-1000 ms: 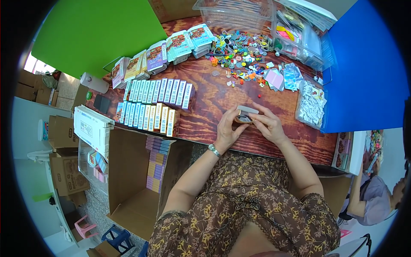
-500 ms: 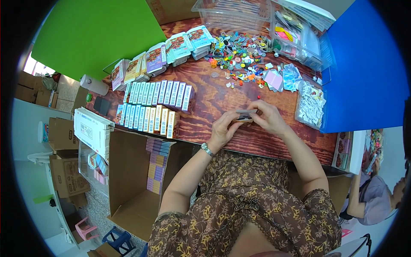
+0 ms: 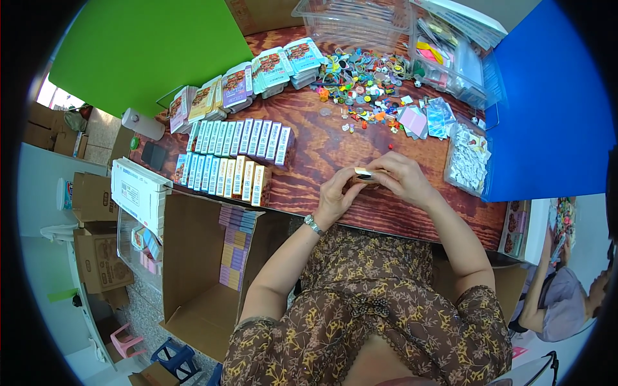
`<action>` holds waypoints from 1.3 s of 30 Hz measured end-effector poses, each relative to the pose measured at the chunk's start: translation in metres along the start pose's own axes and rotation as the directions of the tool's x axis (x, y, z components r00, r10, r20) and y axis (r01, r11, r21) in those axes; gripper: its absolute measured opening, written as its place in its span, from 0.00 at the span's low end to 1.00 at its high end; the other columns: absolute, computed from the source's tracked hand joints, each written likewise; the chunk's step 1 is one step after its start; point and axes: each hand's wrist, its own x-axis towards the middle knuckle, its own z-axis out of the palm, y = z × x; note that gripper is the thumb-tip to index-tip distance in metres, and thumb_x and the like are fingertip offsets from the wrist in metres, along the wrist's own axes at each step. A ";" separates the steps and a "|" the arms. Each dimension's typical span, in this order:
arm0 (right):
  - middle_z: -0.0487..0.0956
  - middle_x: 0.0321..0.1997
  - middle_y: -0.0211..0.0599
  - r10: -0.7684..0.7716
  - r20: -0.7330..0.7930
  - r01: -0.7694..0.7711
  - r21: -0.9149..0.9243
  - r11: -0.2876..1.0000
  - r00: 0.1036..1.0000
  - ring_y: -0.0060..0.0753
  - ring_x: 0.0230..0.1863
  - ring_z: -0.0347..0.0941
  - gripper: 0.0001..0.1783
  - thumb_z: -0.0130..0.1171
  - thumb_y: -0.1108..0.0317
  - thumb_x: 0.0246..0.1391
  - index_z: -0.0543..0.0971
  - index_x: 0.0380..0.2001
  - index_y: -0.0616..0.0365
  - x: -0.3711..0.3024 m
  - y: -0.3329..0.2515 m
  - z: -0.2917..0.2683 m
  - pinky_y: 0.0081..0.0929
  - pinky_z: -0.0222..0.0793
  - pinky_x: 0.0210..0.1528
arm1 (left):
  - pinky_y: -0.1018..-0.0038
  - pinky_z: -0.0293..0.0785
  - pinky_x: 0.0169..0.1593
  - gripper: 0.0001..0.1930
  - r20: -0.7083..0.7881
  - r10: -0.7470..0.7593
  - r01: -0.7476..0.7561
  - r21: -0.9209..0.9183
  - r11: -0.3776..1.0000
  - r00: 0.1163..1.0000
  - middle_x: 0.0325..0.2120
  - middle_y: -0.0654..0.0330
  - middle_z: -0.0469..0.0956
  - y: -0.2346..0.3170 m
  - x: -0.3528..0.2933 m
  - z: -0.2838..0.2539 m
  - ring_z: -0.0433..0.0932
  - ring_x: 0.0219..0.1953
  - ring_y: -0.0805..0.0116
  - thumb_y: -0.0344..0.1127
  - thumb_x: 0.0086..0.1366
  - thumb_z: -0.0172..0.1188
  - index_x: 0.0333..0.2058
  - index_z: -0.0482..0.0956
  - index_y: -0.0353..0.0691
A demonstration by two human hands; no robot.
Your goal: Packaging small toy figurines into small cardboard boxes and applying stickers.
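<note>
Just above the table's front edge, both my hands grip a small carton (image 3: 362,172) with a yellowish edge and a dark gap at its top. My left hand (image 3: 336,192) is closed on its left side, thumb toward me. My right hand (image 3: 405,180) pinches its right side and upper edge. My fingers cover most of the carton. Left of my hands stand two rows of filled small cartons, a teal-to-purple row (image 3: 238,138) and a blue-to-orange row (image 3: 222,177). A small red bead (image 3: 390,147) lies beyond my right hand.
Flat carton stacks (image 3: 270,67) line the back left. A pile of colourful trinkets (image 3: 364,77) spreads at the back. Right of it are cards (image 3: 413,121) and a tub of white packets (image 3: 468,161). A large cardboard box (image 3: 199,309) stands below left; a co-worker (image 3: 563,302) is at right.
The greyish flap or card at the carton's top no longer shows; a yellowish edge and a dark gap do. My right fingers have shifted slightly along the carton.
</note>
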 end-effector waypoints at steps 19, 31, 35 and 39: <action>0.76 0.37 0.32 -0.168 -0.062 0.119 -0.479 0.870 0.984 0.38 0.40 0.77 0.13 0.61 0.73 0.51 0.81 0.41 0.52 -0.015 -0.012 0.030 0.34 0.76 0.36 | 0.72 0.83 0.47 0.22 -0.040 -0.131 0.130 -0.041 0.991 0.991 0.49 0.48 0.81 -0.005 -0.010 0.010 0.85 0.47 0.64 0.21 0.63 0.65 0.53 0.68 0.33; 0.79 0.56 0.45 -0.199 -0.108 0.142 -0.394 0.908 0.974 0.48 0.55 0.78 0.25 0.64 0.77 0.51 0.78 0.55 0.62 -0.026 -0.005 0.024 0.38 0.77 0.56 | 0.65 0.83 0.45 0.18 -0.049 0.176 -0.163 0.204 0.965 0.983 0.48 0.48 0.80 0.002 -0.001 0.005 0.83 0.46 0.51 0.25 0.58 0.69 0.48 0.80 0.38; 0.78 0.58 0.47 -0.234 -0.034 0.182 -0.523 0.833 0.972 0.49 0.60 0.75 0.25 0.60 0.76 0.54 0.77 0.57 0.65 -0.034 0.007 0.035 0.39 0.75 0.62 | 0.65 0.83 0.45 0.18 -0.039 0.220 -0.205 0.235 0.950 0.975 0.49 0.48 0.80 0.000 0.001 0.006 0.84 0.44 0.51 0.26 0.58 0.69 0.48 0.81 0.38; 0.77 0.60 0.48 -0.297 -0.086 0.203 -0.552 0.809 0.951 0.48 0.62 0.74 0.24 0.58 0.77 0.55 0.77 0.57 0.64 -0.039 0.013 0.045 0.39 0.74 0.64 | 0.66 0.83 0.45 0.17 -0.004 0.262 -0.248 0.299 0.921 0.965 0.49 0.49 0.79 -0.007 -0.006 0.000 0.83 0.44 0.52 0.27 0.60 0.69 0.48 0.81 0.39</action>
